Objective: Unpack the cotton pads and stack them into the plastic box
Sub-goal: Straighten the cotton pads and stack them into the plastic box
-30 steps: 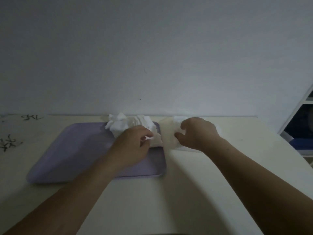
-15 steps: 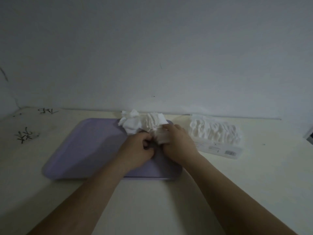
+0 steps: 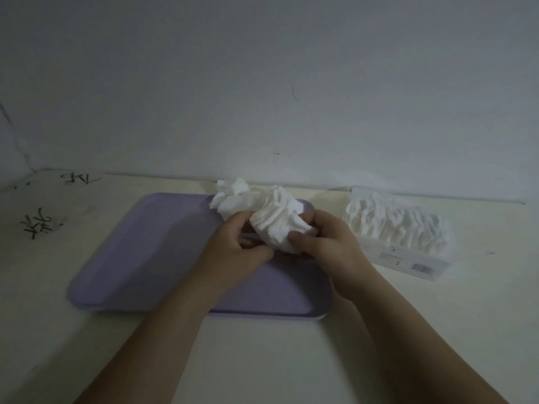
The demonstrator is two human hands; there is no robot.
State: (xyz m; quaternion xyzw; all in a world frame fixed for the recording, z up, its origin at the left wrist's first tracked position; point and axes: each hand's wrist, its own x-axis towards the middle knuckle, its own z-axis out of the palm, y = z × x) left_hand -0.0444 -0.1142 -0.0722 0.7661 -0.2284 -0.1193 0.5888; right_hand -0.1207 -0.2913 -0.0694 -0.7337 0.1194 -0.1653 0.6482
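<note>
A bunch of white cotton pads (image 3: 277, 225) is held between both hands over the far right part of a purple tray (image 3: 151, 252). My left hand (image 3: 236, 252) grips the bunch from the left, my right hand (image 3: 326, 246) from the right with the thumb pressed on it. More loose white pads (image 3: 233, 196) lie behind on the tray's far edge. To the right stands the clear plastic box (image 3: 408, 258), filled with a row of upright white pads (image 3: 393, 225).
The cream table (image 3: 437, 330) runs up to a plain wall (image 3: 262, 97). Black scribbles (image 3: 40, 225) mark the table's left side. A barcode label (image 3: 420, 268) shows on the box's front.
My right hand left the box on the right and came to the pads on the tray. Both hands now hold the bunch and have lifted it slightly toward me.
</note>
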